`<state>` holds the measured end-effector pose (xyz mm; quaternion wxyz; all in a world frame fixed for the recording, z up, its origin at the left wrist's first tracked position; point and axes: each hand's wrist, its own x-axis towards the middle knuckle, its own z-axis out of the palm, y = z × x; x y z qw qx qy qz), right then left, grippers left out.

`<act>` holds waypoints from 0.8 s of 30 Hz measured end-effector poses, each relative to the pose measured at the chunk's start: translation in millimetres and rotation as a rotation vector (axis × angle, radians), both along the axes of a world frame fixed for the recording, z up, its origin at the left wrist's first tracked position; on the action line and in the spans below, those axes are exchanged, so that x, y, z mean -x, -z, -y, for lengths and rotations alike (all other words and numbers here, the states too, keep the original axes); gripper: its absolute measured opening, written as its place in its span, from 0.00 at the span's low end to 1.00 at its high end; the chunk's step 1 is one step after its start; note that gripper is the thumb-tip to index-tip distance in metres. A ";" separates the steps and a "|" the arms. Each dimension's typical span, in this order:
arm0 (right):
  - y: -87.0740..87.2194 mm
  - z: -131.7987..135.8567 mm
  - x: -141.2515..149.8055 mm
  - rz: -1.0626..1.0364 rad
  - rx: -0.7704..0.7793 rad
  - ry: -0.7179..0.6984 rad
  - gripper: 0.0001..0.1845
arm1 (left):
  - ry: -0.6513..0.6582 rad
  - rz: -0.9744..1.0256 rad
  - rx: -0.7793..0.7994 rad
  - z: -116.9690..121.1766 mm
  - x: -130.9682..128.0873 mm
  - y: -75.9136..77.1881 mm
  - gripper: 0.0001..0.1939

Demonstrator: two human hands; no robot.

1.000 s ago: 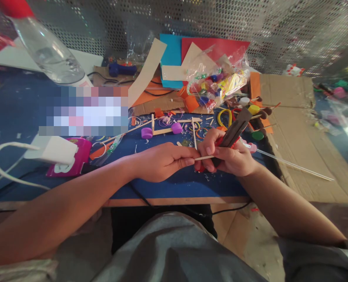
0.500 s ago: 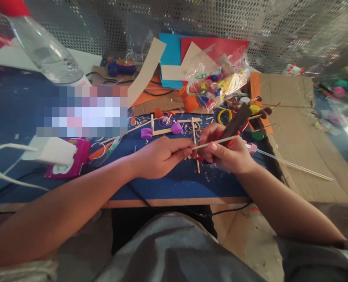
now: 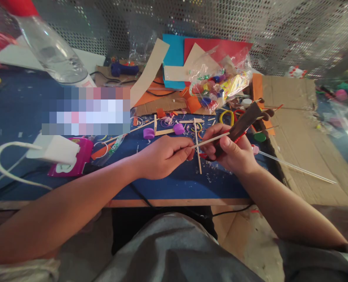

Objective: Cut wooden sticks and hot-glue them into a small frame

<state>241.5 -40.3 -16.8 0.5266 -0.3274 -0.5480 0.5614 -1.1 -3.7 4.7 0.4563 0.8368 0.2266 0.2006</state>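
My left hand [image 3: 166, 157] pinches one end of a thin wooden stick [image 3: 211, 140] between thumb and fingers. The stick slants up to the right, its far end against a broad, dark, flat tool [image 3: 245, 119] with red parts. Closed around that tool is my right hand [image 3: 231, 150], its thumb raised along the near side; the exact kind of tool is unclear. Below the hands, another wooden stick [image 3: 198, 152] lies upright in view on the blue table. Just beyond my left hand sits a small stick frame [image 3: 164, 132] with purple wheels [image 3: 149, 133] at its ends.
A clear bottle [image 3: 56, 55] stands at back left, near a white plug adapter [image 3: 52, 150] on a magenta socket block [image 3: 82, 156]. A plastic bag of craft bits [image 3: 221, 84], coloured paper [image 3: 174, 47] and cardboard [image 3: 294, 137] lie behind and right.
The stick's right end has gone from lying over my right thumb to meeting the dark tool. My right thumb has lifted, and the tool has shifted slightly right.
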 end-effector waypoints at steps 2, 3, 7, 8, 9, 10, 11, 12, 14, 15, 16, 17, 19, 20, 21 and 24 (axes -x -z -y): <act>-0.7 0.8 -0.5 0.044 0.015 -0.009 0.25 | 0.010 -0.009 -0.028 0.0 -0.2 0.5 0.15; -1.1 1.3 -0.6 0.064 0.015 -0.011 0.25 | 0.021 -0.013 -0.030 0.1 -0.3 0.7 0.15; -1.5 2.6 -0.3 0.124 -0.008 0.003 0.23 | 0.059 -0.022 -0.006 1.0 -1.2 1.3 0.16; -1.2 2.7 -0.5 0.139 -0.016 0.004 0.22 | 0.061 -0.024 -0.003 1.1 -1.3 1.3 0.16; -0.8 2.7 -1.0 0.160 -0.032 0.002 0.22 | 0.065 -0.026 -0.004 1.3 -1.5 1.2 0.17; -0.4 2.7 -1.7 0.187 -0.054 -0.002 0.22 | 0.068 -0.026 -0.011 1.4 -1.6 1.2 0.17; -0.1 2.6 -2.5 0.220 -0.082 -0.008 0.23 | 0.074 -0.028 -0.021 1.5 -1.7 1.2 0.17; 0.2 2.5 -3.3 0.254 -0.110 -0.017 0.24 | 0.083 -0.031 -0.034 1.6 -1.8 1.4 0.18; 0.1 2.5 -4.6 0.319 -0.152 -0.045 0.27 | 0.109 -0.030 -0.062 1.8 -2.1 2.2 0.18; -0.3 2.5 -4.7 0.349 -0.165 -0.060 0.28 | 0.121 -0.025 -0.075 2.0 -2.2 2.8 0.17; -1.0 2.4 -4.6 0.376 -0.178 -0.077 0.28 | 0.133 -0.018 -0.086 2.2 -2.4 3.5 0.16; -1.9 2.4 -4.2 0.399 -0.193 -0.099 0.29 | 0.146 -0.010 -0.091 2.4 -2.5 4.3 0.15; -4.1 2.2 -2.9 0.428 -0.217 -0.151 0.29 | 0.168 0.000 -0.091 2.7 -2.6 5.8 0.13; -5.2 2.2 -2.3 0.434 -0.223 -0.175 0.30 | 0.175 -0.001 -0.088 2.8 -2.5 6.5 0.12; -6.2 2.2 -1.8 0.437 -0.224 -0.196 0.29 | 0.180 -0.005 -0.083 2.7 -2.5 6.9 0.12; -8.0 2.8 -1.8 0.438 -0.190 -0.255 0.27 | 0.187 -0.022 -0.066 1.8 -2.1 7.8 0.14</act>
